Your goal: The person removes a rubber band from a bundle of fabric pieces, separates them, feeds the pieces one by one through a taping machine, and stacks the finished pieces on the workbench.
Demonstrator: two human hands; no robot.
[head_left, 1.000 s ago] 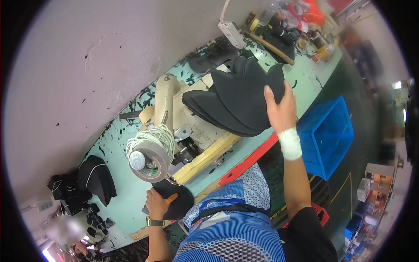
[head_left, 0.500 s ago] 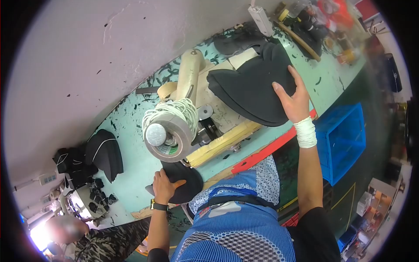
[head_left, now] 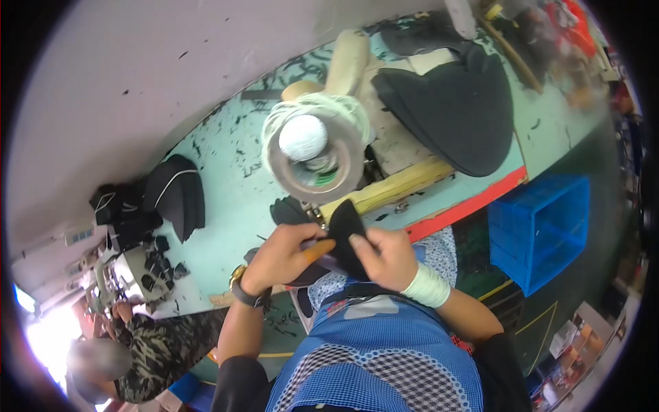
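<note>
My right hand, its wrist wrapped in white band, pinches a black curved fabric piece in front of the sewing machine. Opposite it, my left hand is closed at the same work, with an orange cover on one finger. More black material shows behind and below the left hand; what lies between its fingers is partly hidden. On the machine sit a roll of tape and coiled pale cord. A pile of large black curved pieces rests to the right of the machine head.
A tied black bundle lies on the green table at left. Black scraps litter the table's back. A blue crate stands at the right, below the red-edged table front. A person in camouflage is at lower left.
My right hand has left the large black pile and come to the front of the machine, where it now grips a black piece. My left hand has shifted up and right toward it.
</note>
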